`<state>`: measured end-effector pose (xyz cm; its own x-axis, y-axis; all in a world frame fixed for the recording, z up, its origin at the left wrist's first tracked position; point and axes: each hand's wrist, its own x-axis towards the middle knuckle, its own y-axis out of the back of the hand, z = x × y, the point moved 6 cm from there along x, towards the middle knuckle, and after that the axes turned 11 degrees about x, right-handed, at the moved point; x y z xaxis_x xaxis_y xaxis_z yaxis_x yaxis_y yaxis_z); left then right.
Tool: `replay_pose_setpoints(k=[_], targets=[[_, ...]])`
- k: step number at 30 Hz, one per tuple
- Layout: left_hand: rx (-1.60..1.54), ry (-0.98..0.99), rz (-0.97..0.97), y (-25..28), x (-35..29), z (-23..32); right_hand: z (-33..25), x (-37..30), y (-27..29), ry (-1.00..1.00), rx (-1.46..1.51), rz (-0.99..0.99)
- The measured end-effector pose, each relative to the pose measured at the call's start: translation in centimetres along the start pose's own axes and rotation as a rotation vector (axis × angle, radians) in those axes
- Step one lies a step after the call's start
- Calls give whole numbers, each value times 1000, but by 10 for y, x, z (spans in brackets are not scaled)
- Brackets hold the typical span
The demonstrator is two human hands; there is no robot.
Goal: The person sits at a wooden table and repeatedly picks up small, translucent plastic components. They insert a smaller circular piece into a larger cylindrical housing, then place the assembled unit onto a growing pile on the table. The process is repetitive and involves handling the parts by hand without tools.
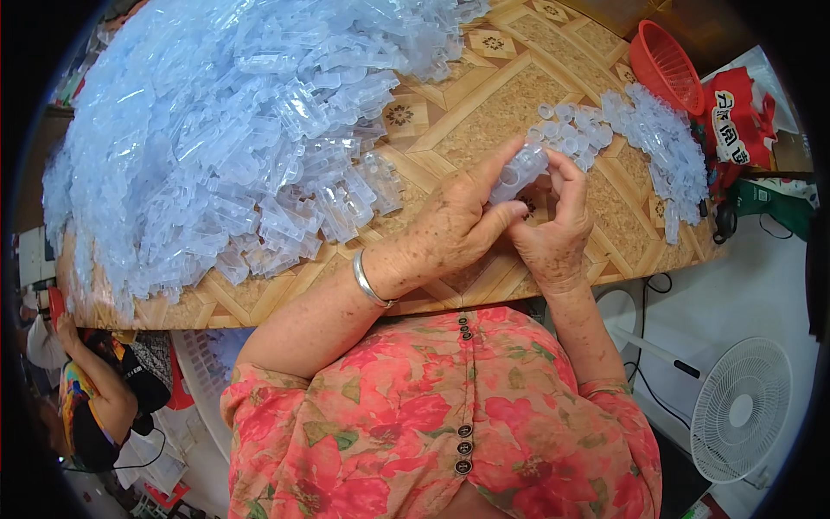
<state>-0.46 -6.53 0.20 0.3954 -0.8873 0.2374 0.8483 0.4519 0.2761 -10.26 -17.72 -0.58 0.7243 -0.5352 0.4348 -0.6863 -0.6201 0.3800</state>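
Your left grip [450,223] is closed on a clear plastic piece [521,171], which you hold up over the bench [467,121], between your two hands. Its long axis runs aslant, from the near left, by your left thumb, to the far right, where a rounded end lies by the index fingertip of your right grip [560,212]. That right grip is curled, with thumb and index finger well spread; you cannot tell from here whether it pinches the piece or only touches its end. A round opening shows on the side facing you. Your left fingers cover the piece's far left side, so its full length and underside are hidden, and its see-through walls blur the inner edges. Just beyond the right grip lie small round clear parts [571,137], and farther right a pile of slender clear parts [664,151], with a red basket [666,69] past them. To the left of your grips spreads a large heap of clear parts [233,130], cut off by the upper edge; single shapes deep in it are hard to make out.
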Motion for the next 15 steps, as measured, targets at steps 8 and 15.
replay_pose_setpoints(k=[8,15], targets=[[220,10,43,9,0,3,-25,10,7,79,-96,-86],[60,-78,-34,8,3,14,-10,7,26,-236,445,-145]])
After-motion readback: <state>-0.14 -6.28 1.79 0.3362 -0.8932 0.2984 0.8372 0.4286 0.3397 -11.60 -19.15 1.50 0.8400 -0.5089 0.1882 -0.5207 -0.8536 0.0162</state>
